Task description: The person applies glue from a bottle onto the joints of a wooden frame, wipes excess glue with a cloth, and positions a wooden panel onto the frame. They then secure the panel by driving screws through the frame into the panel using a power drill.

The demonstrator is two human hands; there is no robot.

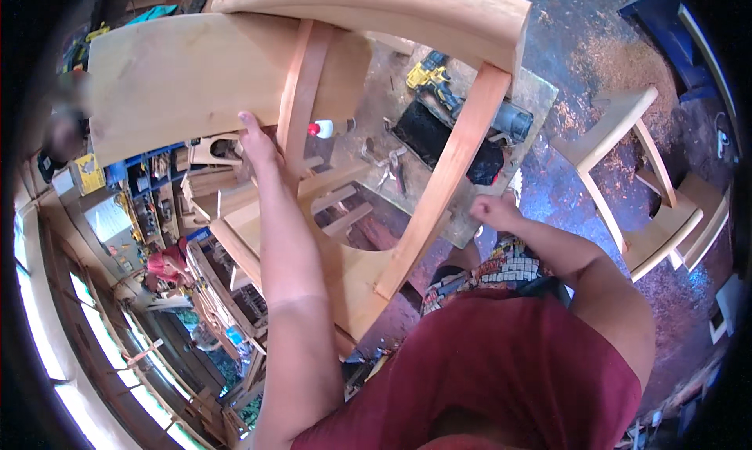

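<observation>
A wooden chair-like frame fills the middle of the view, with a thick curved rail [392, 3] at the top. Two reddish uprights, the left upright [301, 97] and the right upright [442, 187], join that rail to a pale seat [352, 281] with a rounded cutout. Behind the left upright is a wide pale board [188, 82]. My left hand [257, 143] grips the board's lower edge, thumb against its face, other fingers mostly hidden. Apart from the frame, right of the right upright, my right hand [493, 213] is curled into a loose fist; nothing shows in it.
Beyond the frame, a worktable [540, 97] carries a yellow-black power drill [429, 74], a black tray [423, 129] and a small red-capped bottle [323, 129]. A similar wooden frame [619, 137] stands at the right on the sawdust-strewn floor. Another person [168, 263] is at the far left.
</observation>
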